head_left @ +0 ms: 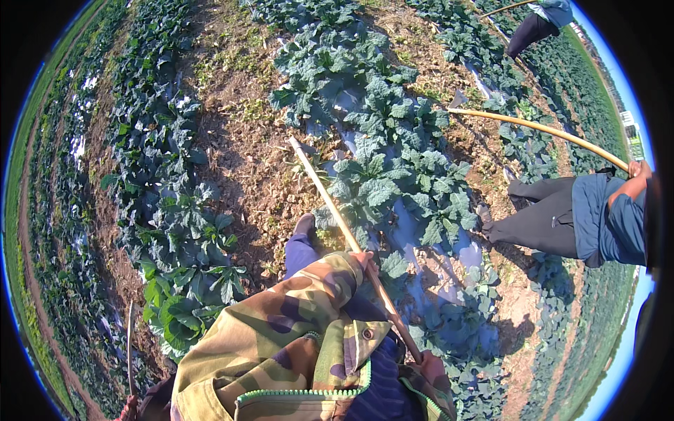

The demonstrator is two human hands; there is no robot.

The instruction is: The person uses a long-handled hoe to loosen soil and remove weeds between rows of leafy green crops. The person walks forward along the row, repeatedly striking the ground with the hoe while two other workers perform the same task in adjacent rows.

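Observation:
A long wooden-handled hoe [326,200] runs slantwise across my front, its far end over the bare soil beside a row of kale [375,168]. Its blade is hard to make out among leaves and clods. My left hand [365,262], below a camouflage sleeve, is closed around the middle of the handle. Lower and to the right, my right hand [430,368] grips the handle near its back end. My shoe [305,224] stands on the soil between two rows, left of the kale.
On the right a co-worker in dark trousers [540,228] holds another hoe [540,128] over the neighbouring furrow. Farther back bends another person [537,31] with a pole. At lower left a hand [129,407] holds a stick [130,344]. Leafy rows [165,210] grow through plastic sheeting [407,235].

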